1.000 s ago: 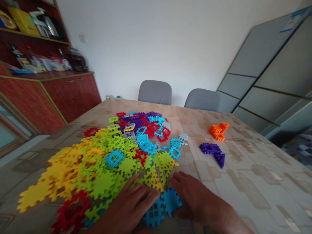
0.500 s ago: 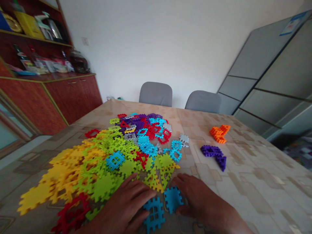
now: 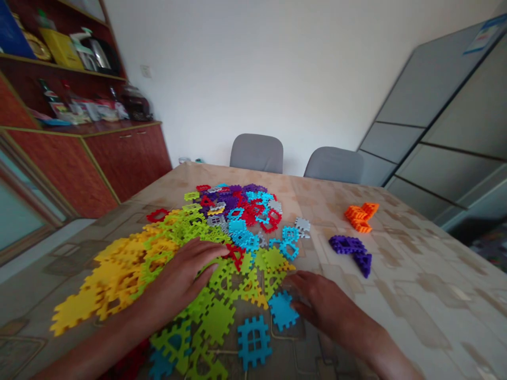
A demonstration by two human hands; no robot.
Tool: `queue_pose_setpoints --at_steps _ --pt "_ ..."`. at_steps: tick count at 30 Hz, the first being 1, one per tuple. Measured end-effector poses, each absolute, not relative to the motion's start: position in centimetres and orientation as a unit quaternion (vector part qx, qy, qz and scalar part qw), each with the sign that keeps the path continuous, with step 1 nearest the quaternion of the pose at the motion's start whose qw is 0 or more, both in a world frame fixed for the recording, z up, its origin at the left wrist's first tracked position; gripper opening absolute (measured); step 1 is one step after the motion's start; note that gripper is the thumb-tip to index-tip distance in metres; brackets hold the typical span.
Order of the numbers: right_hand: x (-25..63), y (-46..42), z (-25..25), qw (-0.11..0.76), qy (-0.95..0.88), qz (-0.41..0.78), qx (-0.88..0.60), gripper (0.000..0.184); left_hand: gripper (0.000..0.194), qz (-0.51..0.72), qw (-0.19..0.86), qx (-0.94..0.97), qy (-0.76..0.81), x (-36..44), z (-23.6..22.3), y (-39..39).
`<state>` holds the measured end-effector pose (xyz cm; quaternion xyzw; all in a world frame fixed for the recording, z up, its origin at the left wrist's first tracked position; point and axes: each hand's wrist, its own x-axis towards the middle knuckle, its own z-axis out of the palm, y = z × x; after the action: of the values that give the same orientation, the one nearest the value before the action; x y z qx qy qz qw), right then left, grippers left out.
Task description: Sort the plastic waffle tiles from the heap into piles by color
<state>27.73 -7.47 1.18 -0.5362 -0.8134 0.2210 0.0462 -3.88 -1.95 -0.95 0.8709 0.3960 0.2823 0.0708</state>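
Note:
My left hand (image 3: 190, 268) reaches over the pile of plastic interlocking pieces, palm down, thumb apart from the fingers; what lies under the palm is hidden. Near its fingertips is a red triangular piece (image 3: 236, 257). My right hand (image 3: 317, 294) rests low, fingers slightly bent and thumb apart, beside a solid blue square piece (image 3: 283, 311); the thumb is at or very near that piece's right edge. A blue window-shaped square (image 3: 254, 342) lies flat between the two arms. Green pieces (image 3: 217, 319) spread below my left hand.
Yellow pieces (image 3: 114, 274) heap at the left; red, purple and grey ones lie farther back. On the right are a joined purple shape (image 3: 350, 248) and a stacked orange bunch (image 3: 361, 216). Two grey chairs (image 3: 256, 153) stand behind the table (image 3: 412, 274).
My left hand has moved up and left, from beside the blue window square onto the green pieces. Green pieces near the front have shifted right. The solid blue square has turned slightly by my right hand.

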Motion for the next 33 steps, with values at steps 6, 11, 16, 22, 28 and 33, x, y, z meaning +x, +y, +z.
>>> queue_pose_setpoints --at_steps 6,11,16,22,28,33 --pt "28.0 -7.7 1.0 0.063 -0.819 0.241 -0.517 0.025 0.030 0.238 0.156 0.896 0.341 -2.6 -1.1 -5.3" --pt "28.5 -7.3 0.7 0.061 -0.819 0.238 -0.519 0.025 0.037 0.153 0.188 0.929 0.279 -0.5 -0.6 -7.8" --pt "29.4 -5.4 -0.5 0.078 -0.803 0.178 -0.564 0.037 0.053 0.140 0.160 0.943 0.257 0.2 -0.2 -8.5" --pt "30.1 -3.0 -3.1 0.145 -0.811 0.112 -0.556 0.047 0.041 0.120 0.118 0.956 0.241 0.6 -1.2 -8.7" --pt "29.8 -2.4 -3.7 0.162 -0.813 0.118 -0.547 0.027 0.050 0.128 0.127 0.949 0.257 0.6 -2.7 -8.6" --pt "30.7 -2.9 -2.4 0.167 -0.810 0.140 -0.544 0.011 0.049 0.127 0.128 0.947 0.266 0.0 -3.1 -8.5"
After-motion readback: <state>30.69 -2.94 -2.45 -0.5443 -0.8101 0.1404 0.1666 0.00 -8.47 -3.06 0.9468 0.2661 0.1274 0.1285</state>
